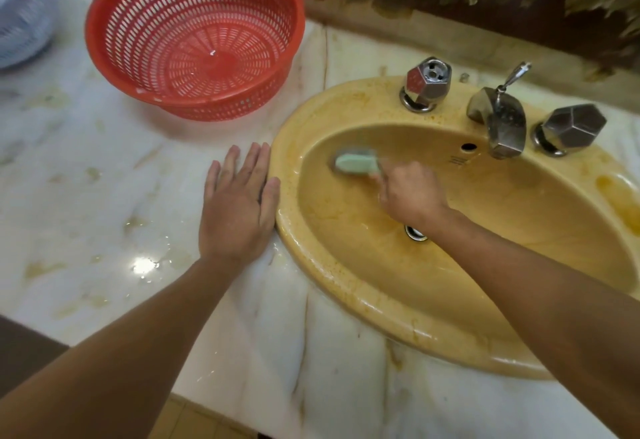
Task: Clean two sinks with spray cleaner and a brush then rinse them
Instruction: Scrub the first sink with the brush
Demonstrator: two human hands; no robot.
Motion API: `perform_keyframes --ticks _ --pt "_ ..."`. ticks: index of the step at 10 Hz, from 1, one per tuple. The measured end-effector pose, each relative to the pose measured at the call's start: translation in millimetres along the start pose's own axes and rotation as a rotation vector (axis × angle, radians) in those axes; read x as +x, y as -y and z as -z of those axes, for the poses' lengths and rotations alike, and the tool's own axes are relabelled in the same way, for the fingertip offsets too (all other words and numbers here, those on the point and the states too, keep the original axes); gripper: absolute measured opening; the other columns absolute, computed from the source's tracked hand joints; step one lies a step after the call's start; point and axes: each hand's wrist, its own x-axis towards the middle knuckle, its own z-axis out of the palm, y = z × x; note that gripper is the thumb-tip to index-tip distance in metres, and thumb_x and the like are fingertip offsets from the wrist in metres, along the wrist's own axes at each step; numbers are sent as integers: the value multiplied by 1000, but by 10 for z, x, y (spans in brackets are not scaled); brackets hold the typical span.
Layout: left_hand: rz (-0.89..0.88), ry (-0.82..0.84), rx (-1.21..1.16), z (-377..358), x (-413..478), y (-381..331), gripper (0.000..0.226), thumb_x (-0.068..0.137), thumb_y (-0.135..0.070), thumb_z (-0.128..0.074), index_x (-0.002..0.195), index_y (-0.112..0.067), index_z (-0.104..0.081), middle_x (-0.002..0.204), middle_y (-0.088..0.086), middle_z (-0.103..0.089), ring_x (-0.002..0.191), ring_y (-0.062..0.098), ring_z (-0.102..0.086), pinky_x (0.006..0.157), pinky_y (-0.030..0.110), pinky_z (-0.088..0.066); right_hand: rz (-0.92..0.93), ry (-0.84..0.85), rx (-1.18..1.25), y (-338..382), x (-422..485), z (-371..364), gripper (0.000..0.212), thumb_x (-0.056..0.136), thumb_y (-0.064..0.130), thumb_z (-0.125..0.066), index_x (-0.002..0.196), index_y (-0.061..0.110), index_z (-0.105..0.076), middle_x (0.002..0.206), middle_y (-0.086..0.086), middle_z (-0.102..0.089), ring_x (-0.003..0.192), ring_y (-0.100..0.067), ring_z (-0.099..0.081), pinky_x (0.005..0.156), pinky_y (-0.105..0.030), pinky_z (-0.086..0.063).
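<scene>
Right hand (410,192) gripped green brush (356,164) against yellow sink (346,265) wall.
Left hand (239,203) lay spread flat on marble counter (104,196), beside sink rim; red basket (194,33) behind.

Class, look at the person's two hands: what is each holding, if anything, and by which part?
The right hand grips the green brush by its handle end. The left hand holds nothing; it rests flat on the marble counter.

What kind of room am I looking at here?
Probably a washroom or bathroom: a yellow oval sink set in a marble counter, with a metal tap at its back. The right hand scrubs it with a green brush.
</scene>
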Motion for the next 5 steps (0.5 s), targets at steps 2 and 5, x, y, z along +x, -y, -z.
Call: perform_keyframes --ticks 2,5 --pt "4 -5 0 -3 0 2 60 107 -46 -14 161 -23 -23 165 -4 -28 156 18 -11 127 44 -5 -3 -170 138 -79 -13 17 29 106 38 -37 111 14 -53 76 1 -53 60 -26 -49 54 -32 -29" --pt "1 -1 -2 -4 0 7 61 106 -48 -12 161 -24 -22 165 -4 -27 156 18 -11 127 43 -3 159 -48 108 -79 -54 41 30 105 39 -38 114 18 -58 90 -4 -63 81 -28 -60 68 -36 -37"
